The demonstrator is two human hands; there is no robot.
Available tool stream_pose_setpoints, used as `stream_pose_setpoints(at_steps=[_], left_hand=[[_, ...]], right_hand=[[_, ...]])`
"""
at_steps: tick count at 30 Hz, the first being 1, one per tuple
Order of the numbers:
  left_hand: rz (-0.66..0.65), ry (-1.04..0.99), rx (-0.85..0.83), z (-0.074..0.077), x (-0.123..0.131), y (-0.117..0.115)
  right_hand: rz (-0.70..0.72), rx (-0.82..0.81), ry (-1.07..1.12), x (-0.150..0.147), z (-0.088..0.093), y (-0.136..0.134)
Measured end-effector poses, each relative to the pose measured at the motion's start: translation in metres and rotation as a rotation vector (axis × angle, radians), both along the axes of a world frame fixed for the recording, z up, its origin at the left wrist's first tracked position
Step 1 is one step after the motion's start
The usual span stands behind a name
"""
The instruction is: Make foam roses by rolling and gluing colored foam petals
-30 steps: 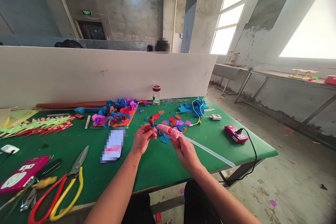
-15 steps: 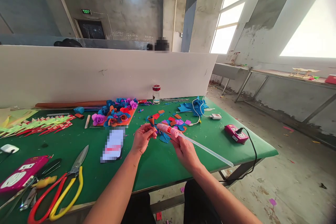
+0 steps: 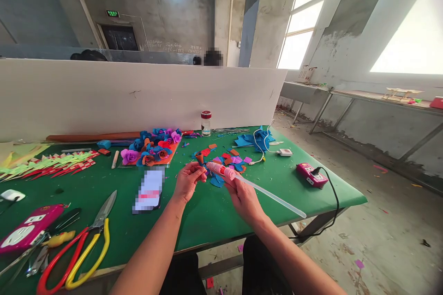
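My right hand (image 3: 245,199) is wrapped round a pink hot glue gun (image 3: 220,170), from whose back a long translucent glue stick (image 3: 273,197) slopes down to the right. The glue gun's nozzle points at the fingertips of my left hand (image 3: 187,181). Those fingers are pinched together on what looks like a small orange-brown paper petal (image 3: 200,158), partly hidden by the fingers. Loose blue, red, orange and purple paper petals (image 3: 237,160) lie on the green table just behind both hands.
Paper roses (image 3: 152,147) stand in a cluster at the back left, near a phone (image 3: 149,191). Large scissors (image 3: 93,235) and a pink power strip (image 3: 31,228) lie at the left front. A lidded jar (image 3: 206,124) stands behind; a second power strip (image 3: 311,175) with its cord is at right.
Both hands and the glue gun stay in almost the same place. The view has shifted very slightly.
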State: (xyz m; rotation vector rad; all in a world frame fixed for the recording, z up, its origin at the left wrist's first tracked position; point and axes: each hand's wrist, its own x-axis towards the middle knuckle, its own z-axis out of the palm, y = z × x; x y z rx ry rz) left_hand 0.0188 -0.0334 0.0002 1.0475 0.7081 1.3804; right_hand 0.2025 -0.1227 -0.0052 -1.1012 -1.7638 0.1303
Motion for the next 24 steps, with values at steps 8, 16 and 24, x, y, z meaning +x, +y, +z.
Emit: stream_pose_setpoints(at_steps=[8,16,24], left_hand=[[-0.004,-0.003,-0.012,0.0001,0.0001,-0.0006],[-0.01,-0.005,-0.037,-0.0004,-0.0003,0.0006],[-0.058,-0.024,-0.036,0.0006,-0.0008,0.0005]], right_hand=[[0.003,-0.025,-0.003,0.0011,0.0023,-0.0015],[-0.05,-0.062,0.084,0.0054,-0.0017,-0.0034],[0.009,-0.074,0.104,-0.0007,-0.0003,-0.0041]])
